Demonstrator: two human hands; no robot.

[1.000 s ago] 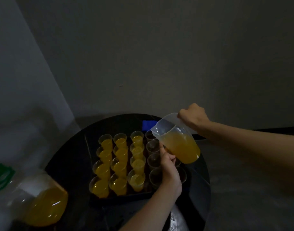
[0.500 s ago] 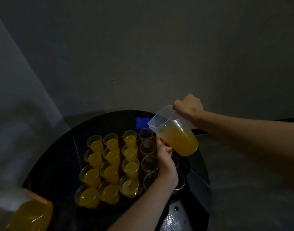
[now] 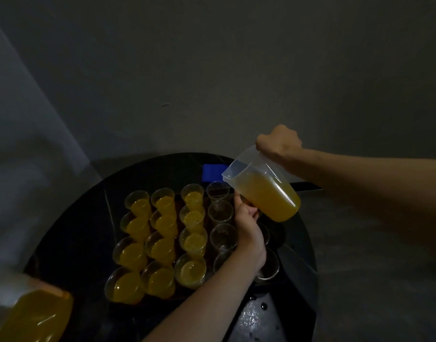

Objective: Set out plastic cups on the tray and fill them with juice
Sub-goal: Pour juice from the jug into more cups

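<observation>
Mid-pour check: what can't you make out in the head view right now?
Head view:
- Rightmost cups: count and fill hidden by the left hand and forearm.
- Left grip: what it holds is hidden by its fingers and the jug.
- Juice container, lower left: cut off by the edge, blurred.
- Blue object: partly behind the jug, too dark to identify.

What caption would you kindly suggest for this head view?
Right hand tilts juice jug above empty cups; left hand reaches beneath.

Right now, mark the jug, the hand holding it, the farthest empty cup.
jug [image 3: 264, 187], head view, juice-filled side wall.
right hand [image 3: 280, 141], head view, back of hand.
farthest empty cup [image 3: 217, 193], head view, near wall.
</observation>
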